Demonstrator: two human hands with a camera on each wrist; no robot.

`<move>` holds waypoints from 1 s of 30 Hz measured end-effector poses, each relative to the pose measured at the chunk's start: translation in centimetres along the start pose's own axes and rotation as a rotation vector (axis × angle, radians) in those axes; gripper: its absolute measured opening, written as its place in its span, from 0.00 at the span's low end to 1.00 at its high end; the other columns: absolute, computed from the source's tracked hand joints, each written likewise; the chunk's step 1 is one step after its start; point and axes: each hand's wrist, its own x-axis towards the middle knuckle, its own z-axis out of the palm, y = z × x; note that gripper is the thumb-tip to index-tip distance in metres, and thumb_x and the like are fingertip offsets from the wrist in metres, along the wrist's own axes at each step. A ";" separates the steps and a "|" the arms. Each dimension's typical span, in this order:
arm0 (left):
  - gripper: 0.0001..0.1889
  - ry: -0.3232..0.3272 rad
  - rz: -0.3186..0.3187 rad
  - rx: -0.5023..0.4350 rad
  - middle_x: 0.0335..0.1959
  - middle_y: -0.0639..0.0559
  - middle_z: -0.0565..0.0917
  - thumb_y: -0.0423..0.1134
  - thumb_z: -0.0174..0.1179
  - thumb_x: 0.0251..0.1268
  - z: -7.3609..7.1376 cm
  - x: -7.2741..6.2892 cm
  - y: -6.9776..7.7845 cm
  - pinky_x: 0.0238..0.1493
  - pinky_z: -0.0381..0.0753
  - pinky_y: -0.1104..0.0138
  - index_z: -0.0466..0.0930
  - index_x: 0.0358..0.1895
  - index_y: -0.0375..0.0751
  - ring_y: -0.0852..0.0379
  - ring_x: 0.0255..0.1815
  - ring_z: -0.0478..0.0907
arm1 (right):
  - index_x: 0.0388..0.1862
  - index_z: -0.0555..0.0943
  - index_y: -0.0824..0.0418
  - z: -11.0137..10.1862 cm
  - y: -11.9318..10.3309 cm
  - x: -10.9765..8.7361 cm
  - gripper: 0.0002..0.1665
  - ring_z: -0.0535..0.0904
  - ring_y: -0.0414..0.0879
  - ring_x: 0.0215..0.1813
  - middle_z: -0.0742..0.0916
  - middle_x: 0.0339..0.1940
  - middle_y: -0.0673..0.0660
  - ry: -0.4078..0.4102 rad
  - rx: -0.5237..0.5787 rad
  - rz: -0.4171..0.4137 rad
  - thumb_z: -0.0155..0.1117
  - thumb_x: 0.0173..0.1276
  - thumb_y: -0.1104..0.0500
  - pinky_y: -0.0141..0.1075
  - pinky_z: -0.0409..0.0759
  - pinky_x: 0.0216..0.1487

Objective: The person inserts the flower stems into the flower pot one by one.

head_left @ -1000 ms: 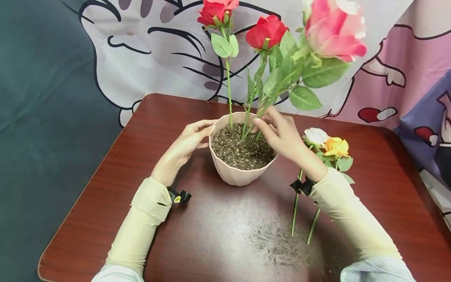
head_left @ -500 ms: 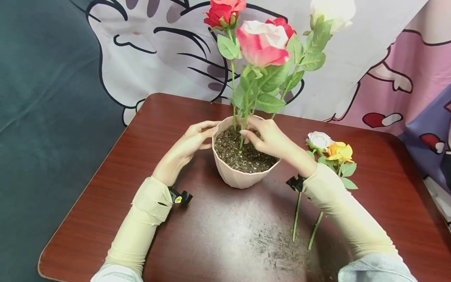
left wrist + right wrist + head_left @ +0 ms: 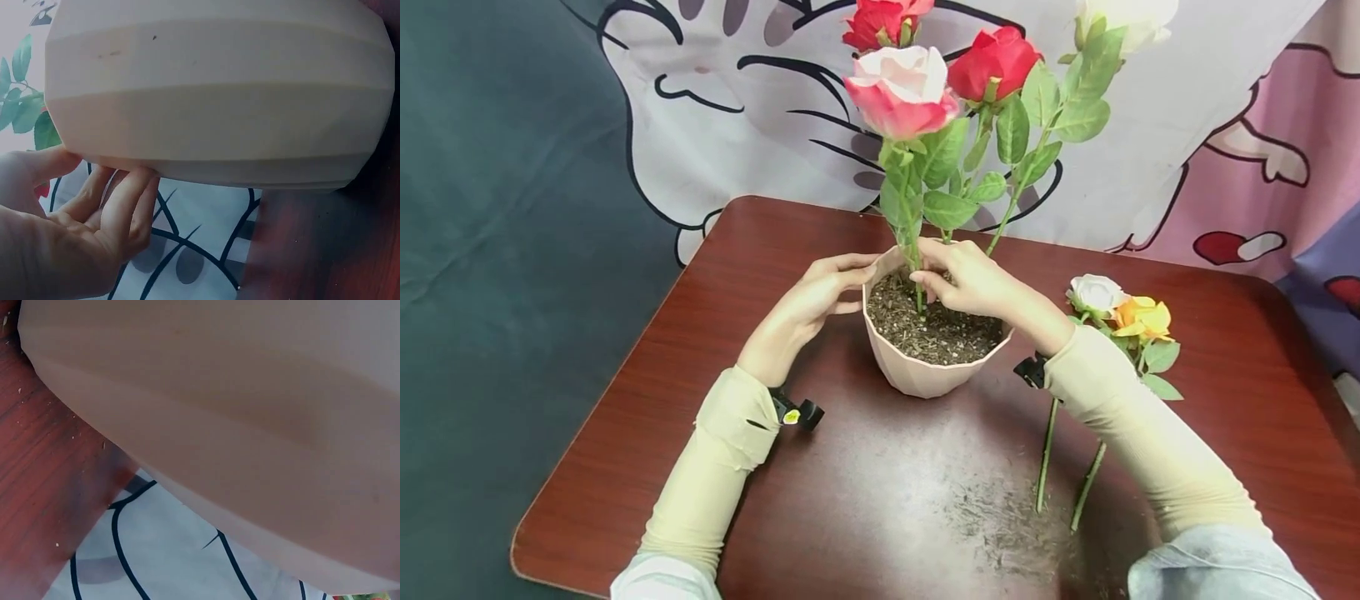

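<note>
A pale pink faceted flower pot (image 3: 917,377) filled with dark soil (image 3: 936,337) stands on the table. My left hand (image 3: 801,304) touches its left side, thumb at the rim and fingers against the outer wall, also seen in the left wrist view. My right hand (image 3: 973,282) reaches over the pot and pinches the lower stem of a pink-and-white rose (image 3: 901,92), whose stem end meets the soil. Behind it stand a red rose (image 3: 996,65), another red rose (image 3: 883,21) and a white rose (image 3: 1123,21). The pot wall (image 3: 219,425) fills the right wrist view, hiding my right hand.
Right of the pot, a white rose (image 3: 1096,294) and a yellow rose (image 3: 1142,318) lie on the reddish-brown table (image 3: 647,417), partly under my right forearm. Loose soil (image 3: 1000,521) is scattered near the front. A cartoon-printed cloth (image 3: 700,158) hangs behind the table.
My right hand has brought the pink-and-white rose leftward from the right, its stem now upright and lower at the soil. My left hand stays at the pot. The view has shifted slightly.
</note>
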 end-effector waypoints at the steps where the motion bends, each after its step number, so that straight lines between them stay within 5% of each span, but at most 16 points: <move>1: 0.21 0.014 0.002 0.007 0.61 0.49 0.72 0.39 0.53 0.68 0.2 0.0 0.1 0.56 0.72 0.56 0.70 0.63 0.42 0.53 0.57 0.71 | 0.30 0.69 0.59 -0.1 0.0 0.0 0.08 0.78 0.40 0.21 0.81 0.15 0.48 -0.003 -0.005 0.001 0.58 0.67 0.63 0.37 0.74 0.28; 14: 0.18 0.165 0.023 0.044 0.52 0.46 0.77 0.38 0.53 0.65 1.2 -0.2 0.0 0.46 0.78 0.59 0.76 0.58 0.41 0.54 0.49 0.75 | 0.35 0.75 0.57 0.5 -0.3 -0.1 0.07 0.77 0.39 0.26 0.82 0.20 0.46 -0.028 -0.040 0.129 0.56 0.69 0.54 0.37 0.74 0.33; 20: 0.17 0.144 0.013 0.058 0.45 0.48 0.80 0.40 0.56 0.64 0.9 0.1 -0.2 0.41 0.80 0.62 0.78 0.56 0.43 0.56 0.43 0.77 | 0.36 0.76 0.57 0.7 -0.3 -0.6 0.09 0.78 0.38 0.28 0.85 0.26 0.48 0.068 -0.002 0.153 0.60 0.67 0.52 0.33 0.75 0.29; 30: 0.17 0.147 0.077 0.109 0.50 0.48 0.78 0.42 0.58 0.64 1.0 -0.2 0.1 0.35 0.80 0.67 0.79 0.54 0.41 0.60 0.43 0.75 | 0.35 0.79 0.61 -1.4 -0.7 -3.0 0.08 0.78 0.40 0.25 0.86 0.26 0.52 0.325 -0.054 0.140 0.65 0.63 0.58 0.32 0.74 0.27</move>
